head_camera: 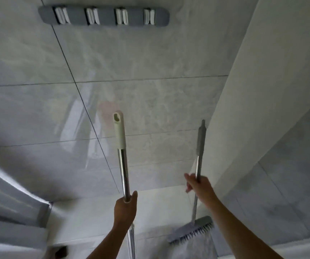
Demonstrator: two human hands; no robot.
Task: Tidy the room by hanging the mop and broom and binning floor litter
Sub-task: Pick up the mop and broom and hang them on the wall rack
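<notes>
My left hand (125,207) grips a steel pole with a cream end cap, the mop handle (121,146), held upright in front of the tiled wall. My right hand (199,186) is closed around the thinner steel shaft of the broom (200,139), which has a grey grip on top and a grey bristle head (193,229) low down. High on the wall is a grey holder rail (103,16) with several white clips, all empty. Both handle tops are well below the rail. The mop's head is out of view.
Glossy grey wall tiles (150,90) fill the view ahead. A white wall corner (243,109) juts out on the right, close to the broom. A pale ledge or fixture (10,193) sits at the lower left, with a small dark object (60,251) beneath it.
</notes>
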